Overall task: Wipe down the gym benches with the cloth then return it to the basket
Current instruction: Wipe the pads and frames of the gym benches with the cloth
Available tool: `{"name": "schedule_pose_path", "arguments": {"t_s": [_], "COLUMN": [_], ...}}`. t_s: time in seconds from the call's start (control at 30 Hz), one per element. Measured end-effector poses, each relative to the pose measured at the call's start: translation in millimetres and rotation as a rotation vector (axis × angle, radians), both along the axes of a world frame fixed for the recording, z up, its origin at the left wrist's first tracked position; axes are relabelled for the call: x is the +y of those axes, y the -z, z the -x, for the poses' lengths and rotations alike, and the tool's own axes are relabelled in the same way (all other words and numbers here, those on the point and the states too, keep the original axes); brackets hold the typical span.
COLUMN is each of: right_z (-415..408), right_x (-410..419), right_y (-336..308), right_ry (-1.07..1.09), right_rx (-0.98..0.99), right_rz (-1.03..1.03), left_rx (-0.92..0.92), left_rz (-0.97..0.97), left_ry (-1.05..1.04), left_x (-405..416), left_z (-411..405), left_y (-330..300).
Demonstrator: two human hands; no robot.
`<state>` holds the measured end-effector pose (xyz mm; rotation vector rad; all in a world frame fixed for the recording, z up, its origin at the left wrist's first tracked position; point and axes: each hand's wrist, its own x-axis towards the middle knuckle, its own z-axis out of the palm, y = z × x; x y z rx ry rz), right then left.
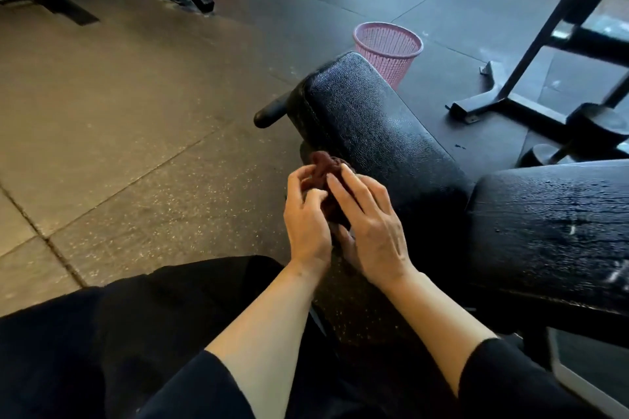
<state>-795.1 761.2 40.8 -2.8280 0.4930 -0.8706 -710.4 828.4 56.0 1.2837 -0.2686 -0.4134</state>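
beside the near edge of the black bench pad [381, 133], both my hands meet around a dark red cloth [323, 171]. my left hand [308, 214] has its fingers curled, pinching the bunched cloth from the left, and my right hand [371, 224] lies against it from the right with the fingers laid long over the fabric and the thumb tucked under. the cloth is crumpled between them, its top fold poking out above my fingertips, just beside the side of the pad; whether it touches the pad i cannot tell. a second bench pad [551, 231] sits to my right, its cracked surface shining. past the far end of the first pad a pink basket [388, 48] stands upright on the dark rubber floor [136, 112], well apart from the cloth. a black metal frame [531, 78] stands on the floor to the right of the basket. my black sleeves and dark lap fill the bottom of the view.
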Motion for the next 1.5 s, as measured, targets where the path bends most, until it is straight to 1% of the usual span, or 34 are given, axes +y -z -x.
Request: {"name": "schedule_pose_path", "arguments": {"t_s": [0.03,0.07,0.13,0.17,0.27,0.33,0.43,0.5,0.57,0.63,0.67,0.77,0.87,0.93,1.0,1.07,1.1,1.17,1.23,1.27,1.37,1.5], "right_z": [-7,-13,-21,-25,-43,-60,-63,-41,-8,12,10,-28,-52,-34,2,33,40,33,16,11,31,89], "right_x": [-5,-10,-18,-21,-24,-24,-29,-29,-24,-15,-11,-7,-16,-21,-20,-12,-7,-2,-6,-10,-20,-4], "right_y": [1,1,0,0,-2,-8,-12,-4,12,21,20,1,-14,-4,16,32,36,31,19,15,24,56], "right_ry": [0.049,0.092,0.108,0.089,0.024,0.030,0.104,0.115,0.113,0.128,0.148,0.171,0.160,0.138,0.110,0.107,0.121,0.150,0.184,0.187,0.159,0.124], "right_rx": [0.002,0.003,-0.004,-0.014,-0.060,-0.043,0.074,0.116,0.184,0.245,0.245,0.128,0.146,0.199,0.295,0.369,0.367,0.268,0.163,0.154,0.203,0.349], "right_rz": [0.042,0.075,0.162,0.223,0.401,0.521,0.733,0.795,0.805,0.766,0.719,0.631,0.663,0.701,0.731,0.716,0.680,0.617,0.600,0.608,0.632,0.612], "left_rx": [0.058,0.074,0.040,0.020,0.018,0.009,-0.133,-0.261,-0.337,-0.346,-0.342,-0.344,-0.320,-0.401,-0.486,-0.540,-0.563,-0.628,-0.688,-0.712,-0.802,-0.858], "left_rz": [0.037,0.037,-0.010,-0.047,-0.118,-0.133,-0.193,-0.174,-0.150,-0.178,-0.193,-0.161,-0.148,-0.215,-0.287,-0.358,-0.391,-0.420,-0.421,-0.428,-0.467,-0.505], "left_ry": [0.035,0.079,0.162,0.173,0.077,0.041,0.146,0.275,0.396,0.445,0.454,0.468,0.487,0.478,0.485,0.512,0.530,0.550,0.558,0.567,0.599,0.599], "left_x": [1,4,10,12,10,6,3,6,9,8,7,6,7,8,8,8,10,12,14,14,13,12], "left_z": [-3,-8,-21,-28,-56,-77,-91,-87,-81,-81,-82,-81,-76,-75,-73,-68,-65,-59,-54,-52,-49,-43], "left_y": [-1,-2,-4,-4,-2,0,1,1,8,18,22,24,23,23,27,32,34,37,39,39,38,39]}}
